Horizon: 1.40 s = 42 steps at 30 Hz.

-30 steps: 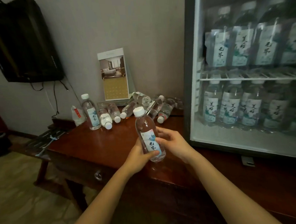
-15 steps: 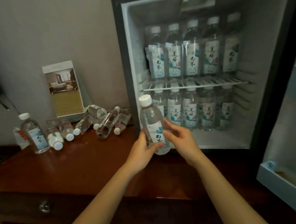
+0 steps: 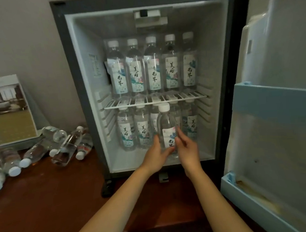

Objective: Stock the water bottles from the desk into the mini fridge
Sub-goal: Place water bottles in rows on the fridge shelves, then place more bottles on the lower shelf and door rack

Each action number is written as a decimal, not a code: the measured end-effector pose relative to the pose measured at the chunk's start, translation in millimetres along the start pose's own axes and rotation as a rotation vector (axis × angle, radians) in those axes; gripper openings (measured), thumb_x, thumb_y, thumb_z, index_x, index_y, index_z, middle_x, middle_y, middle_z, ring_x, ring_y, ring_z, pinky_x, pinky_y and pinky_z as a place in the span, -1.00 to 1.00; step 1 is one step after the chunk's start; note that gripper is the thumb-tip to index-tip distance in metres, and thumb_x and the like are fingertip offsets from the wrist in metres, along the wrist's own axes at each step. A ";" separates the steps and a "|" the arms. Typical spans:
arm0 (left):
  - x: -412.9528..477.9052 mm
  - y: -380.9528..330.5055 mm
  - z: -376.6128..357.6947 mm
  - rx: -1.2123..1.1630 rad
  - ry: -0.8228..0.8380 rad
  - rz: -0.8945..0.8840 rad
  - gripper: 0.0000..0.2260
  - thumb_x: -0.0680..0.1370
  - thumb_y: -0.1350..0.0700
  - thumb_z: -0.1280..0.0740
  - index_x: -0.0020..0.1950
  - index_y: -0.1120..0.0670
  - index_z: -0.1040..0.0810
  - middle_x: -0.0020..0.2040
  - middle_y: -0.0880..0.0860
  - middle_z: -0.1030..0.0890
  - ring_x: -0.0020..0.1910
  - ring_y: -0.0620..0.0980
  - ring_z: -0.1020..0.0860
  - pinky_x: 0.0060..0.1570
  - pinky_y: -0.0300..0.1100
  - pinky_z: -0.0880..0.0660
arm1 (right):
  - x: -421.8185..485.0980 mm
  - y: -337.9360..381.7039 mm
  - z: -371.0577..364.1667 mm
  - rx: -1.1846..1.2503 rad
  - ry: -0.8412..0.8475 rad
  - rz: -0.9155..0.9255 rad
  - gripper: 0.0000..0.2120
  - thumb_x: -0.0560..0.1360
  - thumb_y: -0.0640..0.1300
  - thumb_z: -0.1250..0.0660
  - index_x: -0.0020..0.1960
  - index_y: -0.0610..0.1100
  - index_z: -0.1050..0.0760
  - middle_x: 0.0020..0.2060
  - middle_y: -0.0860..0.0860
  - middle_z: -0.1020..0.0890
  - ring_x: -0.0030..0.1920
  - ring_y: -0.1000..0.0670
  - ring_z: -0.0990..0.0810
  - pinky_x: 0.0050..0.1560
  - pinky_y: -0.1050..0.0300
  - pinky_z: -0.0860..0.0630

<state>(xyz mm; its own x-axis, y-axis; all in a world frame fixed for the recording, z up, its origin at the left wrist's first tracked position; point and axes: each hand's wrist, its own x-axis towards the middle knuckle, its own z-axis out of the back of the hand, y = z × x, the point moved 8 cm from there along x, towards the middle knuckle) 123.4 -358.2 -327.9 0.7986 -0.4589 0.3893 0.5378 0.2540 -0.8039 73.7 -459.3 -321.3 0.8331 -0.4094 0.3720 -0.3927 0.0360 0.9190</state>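
A clear water bottle (image 3: 166,125) with a white cap stands upright on the lower floor of the open mini fridge (image 3: 86,94), in front of the back row. My left hand (image 3: 155,156) wraps its lower left side. My right hand (image 3: 186,148) touches its right side with fingers slightly spread. Several bottles fill the wire shelf (image 3: 155,100) above and the row behind. More bottles (image 3: 64,146) lie on their sides on the wooden desk (image 3: 46,203) to the left.
The fridge door (image 3: 277,108) hangs open at the right, its light blue lower bin jutting toward me. A framed card (image 3: 8,110) leans on the wall at the left behind the loose bottles.
The view has swung right to face the open fridge. Both hands have carried the bottle from above the desk into the lower compartment.
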 end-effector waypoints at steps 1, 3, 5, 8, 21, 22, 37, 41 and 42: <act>1.9 1.5 -5.3 -0.003 0.011 0.000 -0.47 0.52 0.05 -0.34 0.39 -0.09 -0.14 0.25 -0.15 -0.44 0.26 -0.14 -0.45 0.22 -0.20 -0.40 | 0.3 -1.9 4.0 -0.004 -0.017 -0.007 -0.61 0.58 -0.28 -0.16 0.39 -0.09 -0.33 0.35 0.04 -0.40 0.29 0.19 -0.33 0.28 0.32 -0.30; 5.2 4.8 -13.9 -0.006 0.029 -0.001 -0.45 0.53 0.07 -0.33 0.43 -0.02 -0.12 0.30 -0.07 -0.44 0.27 -0.09 -0.46 0.27 -0.10 -0.41 | 0.7 -6.5 10.8 -0.023 -0.049 -0.009 -0.62 0.58 -0.28 -0.16 0.38 -0.09 -0.34 0.33 0.05 -0.42 0.26 0.21 -0.36 0.23 0.35 -0.32; 7.1 6.3 -18.3 0.003 0.037 -0.010 -0.41 0.54 0.08 -0.32 0.47 0.04 -0.09 0.34 -0.01 -0.44 0.27 -0.07 -0.47 0.27 -0.05 -0.43 | 0.3 -11.1 15.8 -0.020 -0.076 -0.016 -0.63 0.59 -0.26 -0.16 0.37 -0.03 -0.35 0.27 0.10 -0.45 0.24 0.21 -0.38 0.22 0.32 -0.34; 9.7 7.7 -20.2 0.030 0.045 -0.020 -0.38 0.54 0.06 -0.31 0.49 0.06 -0.05 0.34 -0.01 -0.44 0.25 -0.10 -0.48 0.24 -0.13 -0.44 | 2.2 -14.9 17.8 -0.023 -0.099 -0.013 -0.63 0.59 -0.25 -0.17 0.32 0.07 -0.35 0.17 0.18 -0.45 0.22 0.22 -0.40 0.21 0.31 -0.35; 8.7 4.9 -23.1 -0.136 0.119 -0.006 -0.44 0.57 0.12 -0.27 0.46 -0.07 -0.05 0.31 -0.23 -0.35 0.21 -0.48 -0.35 0.12 -0.56 -0.31 | -3.1 -9.8 9.5 0.036 -0.126 -0.039 -0.58 0.55 -0.25 -0.25 0.38 -0.02 -0.33 0.32 0.07 -0.44 0.27 0.17 -0.40 0.21 0.30 -0.36; 7.9 0.6 -21.3 -0.161 0.118 -0.017 -0.45 0.57 0.13 -0.27 0.44 -0.11 -0.05 0.29 -0.30 -0.32 0.20 -0.53 -0.32 0.08 -0.60 -0.30 | -4.7 -3.1 9.3 0.030 -0.126 -0.014 -0.57 0.54 -0.24 -0.26 0.37 0.01 -0.33 0.32 0.08 -0.44 0.30 0.14 -0.40 0.24 0.28 -0.35; -11.5 -161.2 35.9 -0.371 0.090 -0.377 -0.57 0.44 -0.04 -0.33 0.22 -0.38 -0.28 0.19 -0.25 -0.52 0.23 -0.23 -0.48 0.19 -0.24 -0.48 | -45.1 186.3 0.3 -0.157 -0.034 0.418 -0.33 0.43 -0.34 -0.36 0.47 -0.10 -0.19 0.33 -0.05 -0.45 0.29 0.00 -0.47 0.29 -0.05 -0.44; -27.9 -218.8 51.2 -0.396 0.063 -0.512 -0.51 0.43 -0.05 -0.35 0.32 -0.12 -0.30 0.09 -0.30 -0.57 0.13 -0.23 -0.55 -0.02 -0.34 -0.52 | -64.8 247.2 8.0 -0.264 -0.072 0.553 -0.31 0.40 -0.30 -0.41 0.46 -0.10 -0.22 0.27 -0.06 -0.50 0.21 0.04 -0.53 0.20 -0.02 -0.51; -31.4 -232.4 54.1 -0.404 0.054 -0.540 -0.49 0.43 -0.04 -0.35 0.34 -0.05 -0.28 0.10 -0.27 -0.57 0.14 -0.22 -0.55 -0.04 -0.33 -0.53 | -70.0 262.5 10.3 -0.295 -0.082 0.592 -0.31 0.39 -0.29 -0.43 0.45 -0.12 -0.23 0.25 -0.07 -0.52 0.18 0.05 -0.55 0.18 0.01 -0.52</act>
<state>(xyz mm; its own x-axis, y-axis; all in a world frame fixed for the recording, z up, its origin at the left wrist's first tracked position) -12.1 -356.8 -129.0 0.4259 -0.4770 0.7688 0.7060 -0.3562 -0.6122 -91.8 -430.6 -107.4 0.4732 -0.3113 0.8241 -0.6416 0.5192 0.5645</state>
